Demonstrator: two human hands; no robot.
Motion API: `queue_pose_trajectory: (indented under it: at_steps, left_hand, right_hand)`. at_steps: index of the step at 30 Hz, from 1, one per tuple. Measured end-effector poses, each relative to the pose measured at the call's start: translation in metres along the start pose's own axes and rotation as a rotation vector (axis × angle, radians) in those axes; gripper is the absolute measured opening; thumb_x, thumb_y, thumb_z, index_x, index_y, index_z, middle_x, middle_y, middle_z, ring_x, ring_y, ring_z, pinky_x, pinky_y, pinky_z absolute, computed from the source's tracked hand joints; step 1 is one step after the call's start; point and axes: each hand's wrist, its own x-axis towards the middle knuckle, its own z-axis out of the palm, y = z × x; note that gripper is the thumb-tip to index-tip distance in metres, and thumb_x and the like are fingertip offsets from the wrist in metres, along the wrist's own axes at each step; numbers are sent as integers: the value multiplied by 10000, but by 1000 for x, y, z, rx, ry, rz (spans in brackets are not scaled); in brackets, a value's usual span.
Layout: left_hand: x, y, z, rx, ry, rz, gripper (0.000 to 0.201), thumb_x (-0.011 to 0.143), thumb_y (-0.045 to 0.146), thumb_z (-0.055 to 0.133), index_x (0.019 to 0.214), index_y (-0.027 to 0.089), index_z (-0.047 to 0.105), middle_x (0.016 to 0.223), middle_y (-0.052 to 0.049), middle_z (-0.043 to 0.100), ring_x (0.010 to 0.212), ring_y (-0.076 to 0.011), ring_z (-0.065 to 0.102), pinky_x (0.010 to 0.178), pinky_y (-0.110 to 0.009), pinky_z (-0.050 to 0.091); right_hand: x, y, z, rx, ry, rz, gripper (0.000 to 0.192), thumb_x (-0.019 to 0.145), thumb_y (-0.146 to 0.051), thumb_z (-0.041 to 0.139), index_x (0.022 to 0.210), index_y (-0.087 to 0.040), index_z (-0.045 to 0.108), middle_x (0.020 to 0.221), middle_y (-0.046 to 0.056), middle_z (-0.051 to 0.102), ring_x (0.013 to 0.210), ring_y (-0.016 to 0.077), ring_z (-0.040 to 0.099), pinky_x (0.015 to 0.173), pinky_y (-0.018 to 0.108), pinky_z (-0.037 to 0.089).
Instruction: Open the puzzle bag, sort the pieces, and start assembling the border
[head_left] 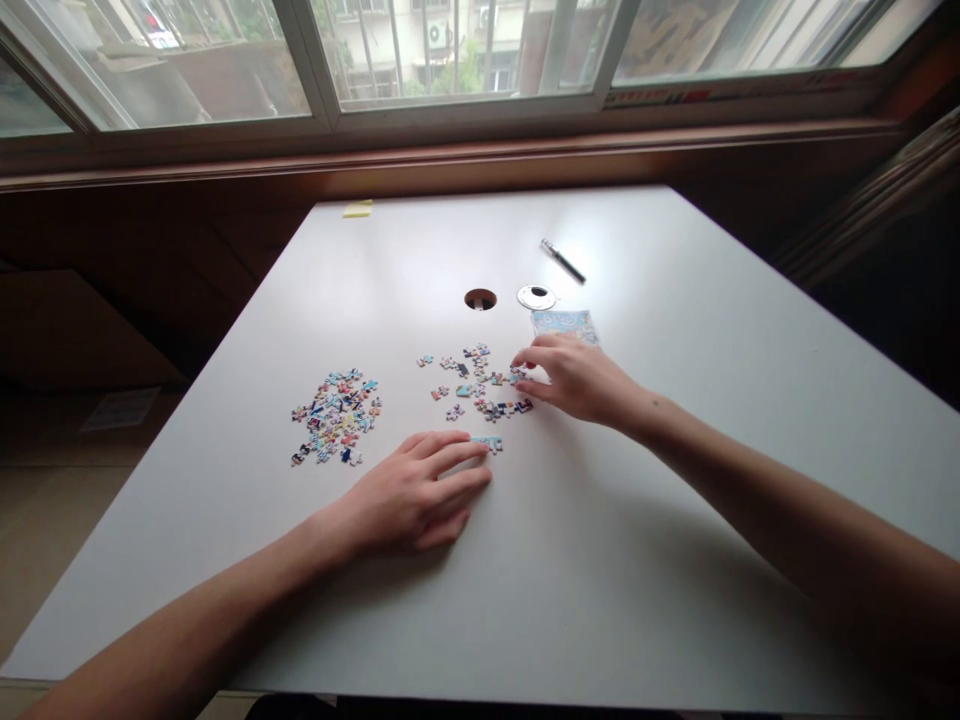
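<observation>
While hands (495,440) touch puzzle pieces (480,385), no writing reads.

Left grip (420,495) flat (right grip (570,378) pinching)

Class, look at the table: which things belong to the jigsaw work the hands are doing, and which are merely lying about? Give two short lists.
In the work:
- left hand, fingertips at a small joined bit of pieces
- right hand, at the loose pieces
- heap of pieces
- picture card

Lying about:
- pen
- round cap beside the cable hole
- yellow note pad
</observation>
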Motion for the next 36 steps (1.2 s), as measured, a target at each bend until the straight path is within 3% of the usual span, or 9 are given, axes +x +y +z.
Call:
queue_pose_trajectory:
  at_steps: [5,8,12,17,24,28,30,34,36]
  left_hand:
    - [-1,-1,1,-3,-1,7,427,939,271,527,1361,207,548,1476,-98,523,1382,-289,442,1108,-441,436]
    - [-1,-2,1,-7,3,5,428,940,270,523,1363,203,544,1480,-93,519,1381,-289,440,1115,-447,428]
    - [-1,-3,2,-17,10,11,422,940,254,522,1357,197,545,1480,-89,519,1379,-284,435,1119,-446,423]
    - [-1,-3,2,-15,-6,10,445,938,249,527,1380,199,530,1491,-90,507,1389,-290,421,1118,-453,424]
    - [-1,-2,1,-17,-17,0,463,928,244,538,1390,204,529,1495,-98,502,1397,-300,419,1116,-467,433]
    - [-1,-2,0,-15,-28,-5,465,930,246,538,1393,205,528,1504,-95,494,1402,-302,413,1121,-468,428]
    - [-1,-2,0,-13,-32,-7,459,933,246,536,1390,205,530,1507,-90,491,1405,-299,410,1123,-463,425]
    - [-1,-1,-1,-18,-22,-4,449,933,243,539,1380,203,535,1496,-83,503,1395,-292,421,1118,-455,429]
    - [-1,-1,0,-19,-18,-5,447,931,240,538,1378,205,534,1494,-81,504,1395,-291,421,1115,-456,429]
  right_hand:
    - [15,4,-13,38,-86,23,89,870,-206,652,876,-189,740,907,68,709,831,222,633,707,325,450]
    - [12,23,-31,90,-86,80,106,859,-226,628,850,-195,730,797,34,700,715,180,623,653,302,451]
    - [6,48,-49,124,-104,150,120,824,-239,625,870,-217,733,804,10,703,695,160,619,635,286,463]
    - [8,43,-38,231,-229,152,122,803,-258,666,892,-216,737,767,-3,689,648,141,595,605,276,442]
    - [13,37,-11,325,-131,86,64,779,-170,691,828,-179,731,766,19,682,679,141,578,627,274,399]
    - [13,38,-9,292,-70,65,46,807,-221,710,822,-178,716,768,26,674,668,141,563,626,282,373]
    - [12,39,-14,260,-118,55,55,822,-242,699,815,-187,702,762,22,668,661,143,555,620,284,365]
    - [7,54,-27,175,-347,22,71,818,-259,691,770,-212,669,759,10,669,684,162,569,619,287,371]
    - [5,62,-31,141,-372,38,37,817,-220,669,780,-215,664,771,11,679,696,169,582,631,290,382]
